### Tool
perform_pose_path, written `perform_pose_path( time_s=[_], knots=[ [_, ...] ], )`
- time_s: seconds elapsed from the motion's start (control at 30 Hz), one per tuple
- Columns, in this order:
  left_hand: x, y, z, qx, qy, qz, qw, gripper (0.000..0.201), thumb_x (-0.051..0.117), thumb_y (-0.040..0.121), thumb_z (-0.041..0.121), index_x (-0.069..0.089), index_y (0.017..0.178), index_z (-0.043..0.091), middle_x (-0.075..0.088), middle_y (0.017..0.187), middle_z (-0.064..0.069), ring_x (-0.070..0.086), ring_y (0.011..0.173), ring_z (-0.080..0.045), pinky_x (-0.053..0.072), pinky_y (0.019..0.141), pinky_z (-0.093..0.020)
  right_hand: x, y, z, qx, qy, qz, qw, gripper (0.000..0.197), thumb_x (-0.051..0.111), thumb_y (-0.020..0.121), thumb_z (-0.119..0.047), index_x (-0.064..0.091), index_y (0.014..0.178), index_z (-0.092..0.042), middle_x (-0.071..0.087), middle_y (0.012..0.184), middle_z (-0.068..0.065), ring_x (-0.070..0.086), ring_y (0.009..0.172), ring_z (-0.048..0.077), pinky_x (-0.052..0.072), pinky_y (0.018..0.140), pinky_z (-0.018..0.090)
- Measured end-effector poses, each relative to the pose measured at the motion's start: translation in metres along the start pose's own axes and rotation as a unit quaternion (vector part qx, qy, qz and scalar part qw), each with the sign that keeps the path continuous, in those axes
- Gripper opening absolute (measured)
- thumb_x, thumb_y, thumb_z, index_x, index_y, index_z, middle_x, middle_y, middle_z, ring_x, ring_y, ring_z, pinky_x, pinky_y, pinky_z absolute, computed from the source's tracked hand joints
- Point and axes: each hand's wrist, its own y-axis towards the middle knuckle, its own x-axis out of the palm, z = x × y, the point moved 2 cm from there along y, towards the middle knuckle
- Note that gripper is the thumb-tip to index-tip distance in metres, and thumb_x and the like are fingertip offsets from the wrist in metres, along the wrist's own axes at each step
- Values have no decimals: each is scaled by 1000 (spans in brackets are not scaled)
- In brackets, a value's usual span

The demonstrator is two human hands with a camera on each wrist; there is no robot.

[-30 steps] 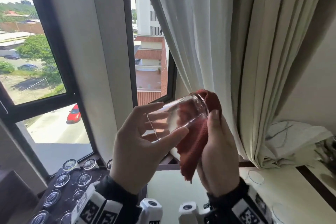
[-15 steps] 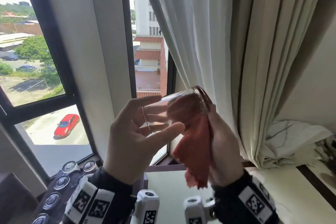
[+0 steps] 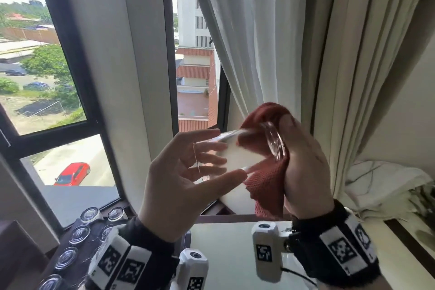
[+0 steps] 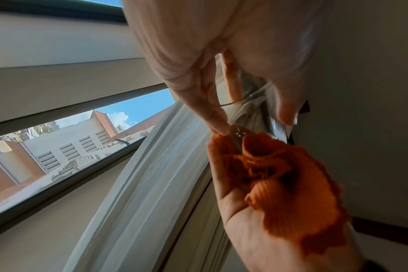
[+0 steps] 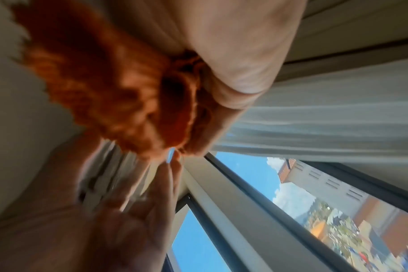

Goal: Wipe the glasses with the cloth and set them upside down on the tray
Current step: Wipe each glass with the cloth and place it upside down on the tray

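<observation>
Clear glass (image 3: 237,150) lies on its side in the air above the table (image 3: 226,249), in front of the window. The left hand (image 3: 179,179) grips its open end, fingers (image 3: 209,148) spread and curled round the wall with the thumb underneath. The thick base points right into the red cloth (image 3: 263,172), which the right hand (image 3: 303,167) cups against the base, fingers curled round the cloth. Low at the left, other glasses (image 3: 80,233) stand upside down on a dark tray (image 3: 77,254). White and beige curtains (image 3: 294,42) hang behind the hands; a red car (image 3: 73,173) shows outside.
</observation>
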Motion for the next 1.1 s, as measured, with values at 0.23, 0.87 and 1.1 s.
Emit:
perform_pose_path(
  time_s=[0.23, 0.87, 1.1],
  knots=[
    [9, 2, -19, -83, -9, 15, 996, 68, 98, 62, 37, 63, 118, 19, 78, 112, -11, 79, 97, -33, 65, 84, -50, 5, -28, 31, 127, 100, 75, 984, 51, 44, 98, -50, 63, 129, -14, 70, 116, 22, 69, 108, 36, 52, 96, 57],
    [22, 27, -6, -310, -287, 36, 905, 47, 75, 85, 44, 76, 113, 6, 73, 109, -18, 65, 104, -28, 52, 101, -35, 7, -38, 11, -232, -285, 24, 930, 27, 72, 91, -10, 71, 116, -19, 65, 108, -1, 69, 95, 14, 56, 79, 25],
    [33, 20, -2, -269, -234, -17, 934, 57, 73, 93, 51, 71, 117, 0, 68, 116, -27, 64, 107, -33, 46, 112, -46, 17, -27, 0, -331, -445, 51, 830, 23, 85, 82, -15, 68, 98, -16, 58, 98, -25, 52, 84, 9, 51, 62, 43]
  ],
)
